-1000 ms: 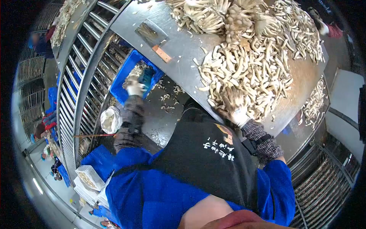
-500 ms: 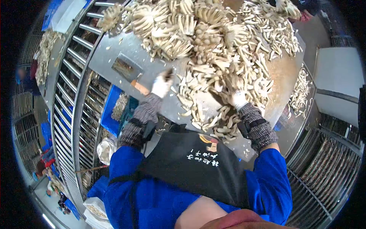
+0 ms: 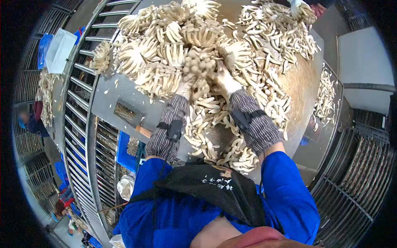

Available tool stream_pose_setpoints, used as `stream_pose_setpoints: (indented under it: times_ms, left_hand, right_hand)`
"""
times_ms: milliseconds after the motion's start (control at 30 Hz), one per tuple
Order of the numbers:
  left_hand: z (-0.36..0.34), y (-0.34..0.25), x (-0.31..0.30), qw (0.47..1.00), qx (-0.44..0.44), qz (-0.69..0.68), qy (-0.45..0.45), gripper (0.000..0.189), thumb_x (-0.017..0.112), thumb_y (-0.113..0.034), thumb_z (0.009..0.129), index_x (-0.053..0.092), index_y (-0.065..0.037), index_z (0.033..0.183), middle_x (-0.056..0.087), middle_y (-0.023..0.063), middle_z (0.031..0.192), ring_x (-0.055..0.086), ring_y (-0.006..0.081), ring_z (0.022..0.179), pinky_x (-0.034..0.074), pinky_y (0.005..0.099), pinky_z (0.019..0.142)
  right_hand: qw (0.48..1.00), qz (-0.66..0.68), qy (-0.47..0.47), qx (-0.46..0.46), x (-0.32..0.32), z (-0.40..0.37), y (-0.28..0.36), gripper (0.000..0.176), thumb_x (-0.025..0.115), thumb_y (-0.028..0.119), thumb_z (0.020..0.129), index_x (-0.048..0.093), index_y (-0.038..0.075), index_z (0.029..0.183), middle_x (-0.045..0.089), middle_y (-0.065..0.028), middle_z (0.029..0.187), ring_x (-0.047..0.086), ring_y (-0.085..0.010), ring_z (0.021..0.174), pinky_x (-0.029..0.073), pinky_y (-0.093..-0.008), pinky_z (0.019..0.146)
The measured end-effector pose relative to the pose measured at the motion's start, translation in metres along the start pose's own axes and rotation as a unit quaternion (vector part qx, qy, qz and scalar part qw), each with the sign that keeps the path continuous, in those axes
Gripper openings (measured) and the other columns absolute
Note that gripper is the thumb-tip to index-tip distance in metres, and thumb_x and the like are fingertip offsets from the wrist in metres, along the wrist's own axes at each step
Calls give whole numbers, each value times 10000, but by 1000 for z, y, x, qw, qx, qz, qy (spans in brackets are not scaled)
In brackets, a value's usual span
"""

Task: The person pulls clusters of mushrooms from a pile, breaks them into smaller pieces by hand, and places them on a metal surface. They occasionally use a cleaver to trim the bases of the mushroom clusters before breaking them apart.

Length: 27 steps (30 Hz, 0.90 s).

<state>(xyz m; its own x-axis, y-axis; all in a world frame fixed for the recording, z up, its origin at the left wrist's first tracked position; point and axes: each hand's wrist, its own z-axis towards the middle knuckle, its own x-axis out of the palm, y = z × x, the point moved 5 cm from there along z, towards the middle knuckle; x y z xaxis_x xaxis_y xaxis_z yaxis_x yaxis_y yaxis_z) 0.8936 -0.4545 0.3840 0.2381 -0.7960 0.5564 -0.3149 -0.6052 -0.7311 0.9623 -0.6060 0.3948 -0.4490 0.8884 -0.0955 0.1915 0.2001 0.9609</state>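
Note:
My left hand (image 3: 184,88), in a white glove, presses its fingers against the near left side of a mushroom cluster (image 3: 200,66) with round brownish caps. My right hand (image 3: 226,82), gloved too, closes on the right side of the same cluster; its fingertips are partly hidden among the mushrooms. Just below both hands lie loose, separated mushrooms (image 3: 209,105) with pale stems. To the left on the metal table (image 3: 108,97) rests a cleaver (image 3: 129,113) with a wooden handle (image 3: 143,131), apart from my hands.
More whole clusters (image 3: 138,51) are heaped at the far left. A loose mushroom pile (image 3: 281,37) spreads at the far right, where another person's gloved hand (image 3: 296,5) holds a cluster. A metal rack (image 3: 78,124) borders the left side, with a blue crate (image 3: 125,153) beside it.
Both hands have moved forward to the round-capped cluster. My left hand came from the bare metal near the cleaver, my right from the loose pile. The view has shifted slightly.

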Motion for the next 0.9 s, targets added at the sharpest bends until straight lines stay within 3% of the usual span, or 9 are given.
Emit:
stream_pose_setpoints:
  times_ms: [33,133,200,467,633,667,733,800,900]
  left_hand:
    - [-8,5,25,929,-121,-261,235,530,544,-399,863,467,-147,1323,627,51,1109,621,155,903,539,363,666]
    - [-41,20,52,758,-249,-431,422,532,337,-519,971,561,-101,1211,675,89,1054,660,151,808,565,326,545]
    - [-84,21,69,930,-257,-250,-78,443,371,-435,987,530,-94,1223,674,76,1001,653,130,797,568,292,533]
    - [-160,81,51,952,-194,182,149,587,572,-257,882,309,-94,1381,529,116,1239,569,199,1043,536,343,764]
    - [-185,99,81,739,62,556,376,890,716,-129,807,152,-94,1495,425,144,1410,509,249,1219,513,378,929]
    - [-195,95,94,770,-90,479,412,1134,782,-79,718,-34,-97,1507,392,180,1431,394,273,1324,403,397,1052]
    - [-189,105,102,822,-92,366,426,1102,752,-104,765,-69,-75,1499,419,177,1406,452,268,1256,432,365,1002]
    - [-179,115,118,902,-50,285,320,855,708,-177,831,139,-40,1455,476,139,1332,490,221,1174,443,338,954]
    - [-176,116,135,971,-63,169,159,650,696,-234,858,359,-29,1375,544,77,1238,509,151,1121,441,299,924]
  right_hand:
    - [1000,7,13,7,1,-6,-7,790,719,166,811,261,66,1446,486,-158,1342,508,-279,1200,505,-359,938]
    - [998,44,29,-38,1,-83,10,784,748,136,768,314,18,1410,487,-195,1331,501,-271,1206,448,-342,980]
    - [992,119,-3,-48,-3,-130,6,680,729,134,794,376,1,1360,521,-187,1291,520,-262,1184,444,-348,983]
    - [927,325,-177,51,-44,-283,-118,301,649,93,867,577,14,1149,646,-85,1068,623,-192,989,498,-346,898]
    - [910,317,-199,177,-64,-330,-65,409,568,291,942,567,22,1250,615,-86,1179,571,-163,1043,440,-311,938]
    - [959,197,-145,139,-66,-329,-57,430,563,307,948,558,4,1252,612,-91,1178,563,-169,1058,439,-312,941]
    - [992,34,-99,73,-68,-324,-59,363,549,240,955,558,-1,1225,619,-81,1111,575,-169,1013,470,-299,885]
    - [988,-130,-72,-42,-57,-323,-53,331,570,192,949,541,24,1233,617,-85,1082,585,-174,984,491,-290,849]
    - [996,-24,-85,-19,-30,-304,-53,357,590,199,938,515,2,1226,617,-78,1057,565,-150,945,475,-285,830]
